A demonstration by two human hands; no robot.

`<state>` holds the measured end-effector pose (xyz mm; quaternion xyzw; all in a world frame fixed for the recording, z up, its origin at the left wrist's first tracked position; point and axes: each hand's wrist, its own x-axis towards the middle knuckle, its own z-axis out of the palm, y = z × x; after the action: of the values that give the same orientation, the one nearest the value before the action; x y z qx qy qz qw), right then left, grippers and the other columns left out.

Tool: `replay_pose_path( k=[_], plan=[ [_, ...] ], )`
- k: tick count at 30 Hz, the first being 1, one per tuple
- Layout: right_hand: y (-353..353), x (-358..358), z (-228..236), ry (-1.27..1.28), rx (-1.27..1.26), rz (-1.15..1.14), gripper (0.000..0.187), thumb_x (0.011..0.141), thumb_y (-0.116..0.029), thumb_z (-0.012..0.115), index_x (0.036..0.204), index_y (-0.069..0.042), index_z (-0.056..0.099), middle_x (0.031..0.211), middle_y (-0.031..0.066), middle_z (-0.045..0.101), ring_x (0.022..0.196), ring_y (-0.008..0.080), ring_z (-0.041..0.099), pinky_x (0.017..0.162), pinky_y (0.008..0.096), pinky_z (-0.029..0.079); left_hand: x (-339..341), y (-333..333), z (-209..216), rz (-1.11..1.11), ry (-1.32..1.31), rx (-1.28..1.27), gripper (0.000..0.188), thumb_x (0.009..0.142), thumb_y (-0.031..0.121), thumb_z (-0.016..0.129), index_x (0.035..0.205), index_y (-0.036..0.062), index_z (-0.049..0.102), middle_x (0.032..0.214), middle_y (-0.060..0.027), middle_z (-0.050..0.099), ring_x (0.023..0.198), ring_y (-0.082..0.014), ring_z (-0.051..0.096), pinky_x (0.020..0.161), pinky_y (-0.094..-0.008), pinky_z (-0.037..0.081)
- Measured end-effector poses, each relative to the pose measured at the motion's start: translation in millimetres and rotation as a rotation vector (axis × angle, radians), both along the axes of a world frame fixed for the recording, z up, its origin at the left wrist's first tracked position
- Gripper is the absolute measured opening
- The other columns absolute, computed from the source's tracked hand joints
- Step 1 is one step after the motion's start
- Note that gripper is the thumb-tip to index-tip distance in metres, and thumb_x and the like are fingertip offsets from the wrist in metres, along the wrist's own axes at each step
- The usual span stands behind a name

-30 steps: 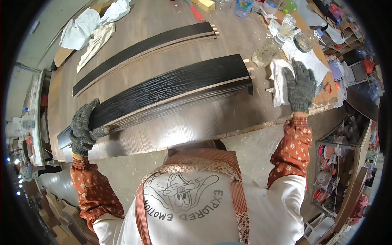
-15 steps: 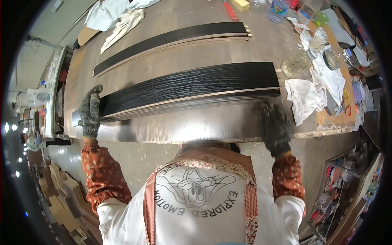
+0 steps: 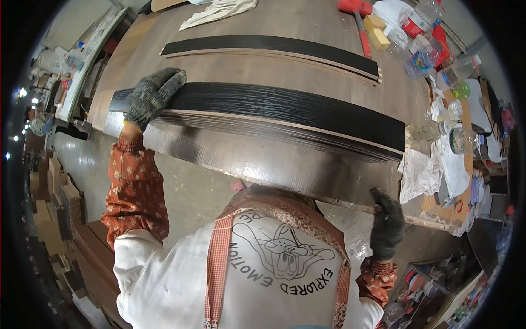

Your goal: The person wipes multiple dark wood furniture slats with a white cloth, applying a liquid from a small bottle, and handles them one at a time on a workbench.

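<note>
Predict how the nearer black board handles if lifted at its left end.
The nearer black board is probably stiff, given its solid, plank-like look. Being long, it would likely dip at the right end. Its grained face may offer some grip.

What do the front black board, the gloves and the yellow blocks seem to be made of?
Front black board: probably wood or veneer, stained or painted, slight sheen; grain-like ridges and a paler edge show.
Gloves: matte, dark grey knitted yarn, perhaps cotton; texture looks coarse and speckled.
Yellow blocks: possibly sponge, by colour and matte look; too small to tell.
</note>
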<state>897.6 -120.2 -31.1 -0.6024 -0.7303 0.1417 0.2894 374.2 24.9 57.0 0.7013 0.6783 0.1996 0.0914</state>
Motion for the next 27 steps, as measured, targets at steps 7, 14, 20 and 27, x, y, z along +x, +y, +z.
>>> replay_pose_path(
  k=[7, 14, 20, 27],
  plan=[
    [95.3, -85.5, 106.5, -0.217, 0.262, 0.404, 0.033, 0.086, -0.007, 0.057, 0.119, -0.007, 0.058, 0.107, 0.0080, 0.067, 0.094, 0.0225, 0.064, 0.084, 0.0317, 0.050, -9.0, -0.8, -20.7, 0.013, 0.180, 0.122, 0.032, 0.095, 0.029, 0.048, 0.112, 0.0084, 0.066, 0.112, -0.0129, 0.065, 0.102, -0.0315, 0.061, 0.089, -0.0371, 0.047],
    [162.2, -152.0, 72.2, -0.524, 0.529, 0.625, 0.053, 0.081, -0.013, 0.051, 0.134, -0.014, 0.046, 0.112, 0.0089, 0.059, 0.097, 0.0242, 0.060, 0.076, 0.0384, 0.049, 2.1, -3.6, -14.7, 0.093, 0.135, 0.161, 0.046, 0.090, 0.050, 0.050, 0.109, 0.0108, 0.066, 0.107, -0.0119, 0.067, 0.099, -0.0303, 0.063, 0.087, -0.0392, 0.048],
    [170.3, -153.9, 75.9, -0.497, 0.448, 0.783, 0.054, 0.080, -0.011, 0.051, 0.134, -0.010, 0.046, 0.119, 0.0108, 0.057, 0.096, 0.0249, 0.060, 0.077, 0.0390, 0.048, -6.2, -0.6, -21.1, -0.141, 0.224, 0.281, 0.040, 0.093, 0.040, 0.051, 0.111, 0.0080, 0.066, 0.110, -0.0140, 0.066, 0.099, -0.0311, 0.063, 0.086, -0.0377, 0.048],
    [163.9, -157.4, 79.5, -0.603, 0.347, 0.764, 0.052, 0.080, -0.014, 0.048, 0.132, -0.007, 0.047, 0.122, 0.0138, 0.054, 0.101, 0.0267, 0.056, 0.084, 0.0432, 0.045, -6.0, -0.6, -20.6, 0.025, 0.129, 0.177, 0.041, 0.092, 0.045, 0.049, 0.111, 0.0123, 0.066, 0.109, -0.0097, 0.066, 0.100, -0.0290, 0.063, 0.087, -0.0393, 0.048]
  ],
)
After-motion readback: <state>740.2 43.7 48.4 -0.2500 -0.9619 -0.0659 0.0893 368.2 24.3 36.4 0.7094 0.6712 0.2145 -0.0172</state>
